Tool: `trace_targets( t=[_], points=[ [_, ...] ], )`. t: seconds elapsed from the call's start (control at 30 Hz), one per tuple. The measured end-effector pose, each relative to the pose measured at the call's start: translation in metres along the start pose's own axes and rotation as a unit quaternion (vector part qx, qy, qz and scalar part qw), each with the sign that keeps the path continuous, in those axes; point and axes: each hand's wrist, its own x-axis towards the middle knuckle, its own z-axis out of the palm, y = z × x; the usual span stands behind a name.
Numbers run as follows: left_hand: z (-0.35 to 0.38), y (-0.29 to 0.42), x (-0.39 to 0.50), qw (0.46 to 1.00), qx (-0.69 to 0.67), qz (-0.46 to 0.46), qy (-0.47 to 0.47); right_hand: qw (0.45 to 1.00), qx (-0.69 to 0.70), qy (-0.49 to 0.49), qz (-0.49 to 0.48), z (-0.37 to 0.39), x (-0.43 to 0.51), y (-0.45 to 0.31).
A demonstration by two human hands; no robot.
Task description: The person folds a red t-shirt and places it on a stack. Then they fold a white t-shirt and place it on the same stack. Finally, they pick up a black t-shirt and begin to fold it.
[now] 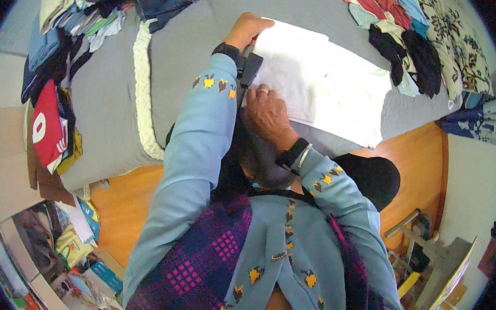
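A white cloth (350, 93), perhaps a garment, lies spread on a grey bedspread (185, 61) before me, with a doubled panel over its left part. At the far left corner of that panel, my left hand (247, 30) grips the fabric, its thumb along the top edge. My right hand (271, 115) is at the near left corner with bent fingers closed on the cloth; its fingertips are partly hidden. Between the two hands a small black device (251, 69) sticks out from the strap on my left wrist, beside the cloth's left edge.
Piled clothes (78, 16) line the bed's left side, with a red garment (48, 124) nearer. More garments (404, 58) lie at the far right. A cream braided trim (140, 92) crosses the bedspread. Cluttered drawers (45, 243) stand lower left, a wooden-framed stand (417, 245) lower right.
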Motion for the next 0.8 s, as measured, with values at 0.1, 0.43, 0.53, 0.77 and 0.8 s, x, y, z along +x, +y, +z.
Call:
trace_targets(
  t=[0.1,0.43,0.53,0.77,0.8],
  points=[
    [0.006,-0.005,0.001,0.999,-0.043,0.026,-0.018,0.998,-0.004,0.061,-0.019,0.008,0.0,0.002],
    [0.019,-0.013,0.012,0.998,-0.036,0.033,0.031,0.999,0.025,0.018,-0.028,-0.006,0.001,0.003],
    [0.012,-0.008,-0.003,0.996,-0.073,0.038,0.033,0.996,0.088,0.012,0.002,-0.025,0.0,0.001],
    [-0.056,0.003,-0.036,0.994,-0.095,0.055,0.006,0.971,0.234,0.057,-0.009,-0.057,-0.003,-0.036],
    [-0.066,0.003,-0.042,0.996,-0.079,0.046,0.014,0.965,0.256,0.065,0.0,-0.057,-0.002,-0.043]
  ],
)
